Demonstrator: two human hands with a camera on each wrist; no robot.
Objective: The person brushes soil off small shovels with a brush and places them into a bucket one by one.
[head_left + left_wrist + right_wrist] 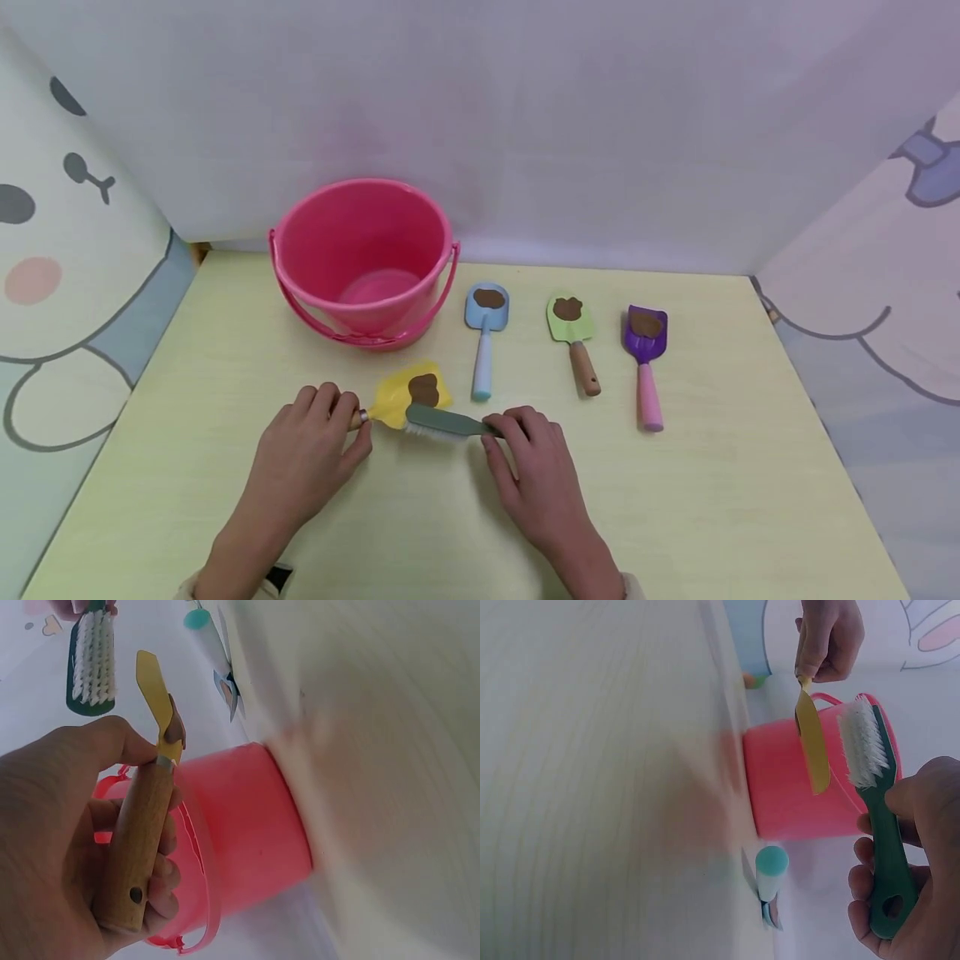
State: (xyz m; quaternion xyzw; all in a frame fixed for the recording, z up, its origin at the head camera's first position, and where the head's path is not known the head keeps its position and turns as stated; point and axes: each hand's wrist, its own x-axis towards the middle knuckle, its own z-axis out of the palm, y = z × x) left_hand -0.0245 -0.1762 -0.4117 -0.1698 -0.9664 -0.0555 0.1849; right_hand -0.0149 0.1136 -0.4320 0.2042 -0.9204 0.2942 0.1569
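Observation:
My left hand (307, 450) grips the wooden handle (135, 847) of a yellow toy shovel (393, 396), held above the table with a brown patch (423, 389) on its blade. In my right hand (536, 475) is a green brush (442, 420) with white bristles (864, 742), its fingers curled round the handle. From the head view the brush head overlaps the blade's near edge, bristles toward me. Both wrist views show a gap between the bristles and the shovel. Behind the shovel stands a pink bucket (360, 312), its handle hanging down in front.
Right of the bucket lie a light blue shovel (483, 358), a green shovel (581, 362) with a wooden handle and a purple shovel (648, 387) with a pink handle. Each has a brown patch on its blade. Printed cloth (480, 125) surrounds the pale table (720, 500).

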